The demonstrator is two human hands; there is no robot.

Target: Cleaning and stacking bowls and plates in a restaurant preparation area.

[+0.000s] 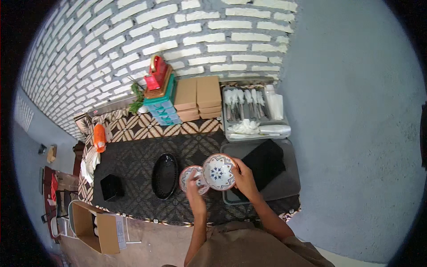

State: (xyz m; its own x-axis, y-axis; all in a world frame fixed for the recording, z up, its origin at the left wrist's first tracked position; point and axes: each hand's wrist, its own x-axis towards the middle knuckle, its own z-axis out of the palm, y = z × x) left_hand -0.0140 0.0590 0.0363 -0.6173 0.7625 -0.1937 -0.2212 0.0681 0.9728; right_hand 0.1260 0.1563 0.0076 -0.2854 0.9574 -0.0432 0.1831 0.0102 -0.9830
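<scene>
A white bowl with a blue, red and orange pattern is tilted so that its inside shows. My right hand grips it by the right rim. A second bowl of like pattern is partly covered by the first one and by my left hand. The fingers of that left hand are raised and apart in front of the second bowl, slightly blurred; whether they touch it is hard to tell. Left of the bowls sits a black oval basket. A black cloth lies in a grey tray beside my right hand.
Wrapped cutlery fills part of a grey organizer at the back right. Cardboard boxes and a teal drawer unit stand against the brick wall. A black square container is at left on the table; an open carton stands below it.
</scene>
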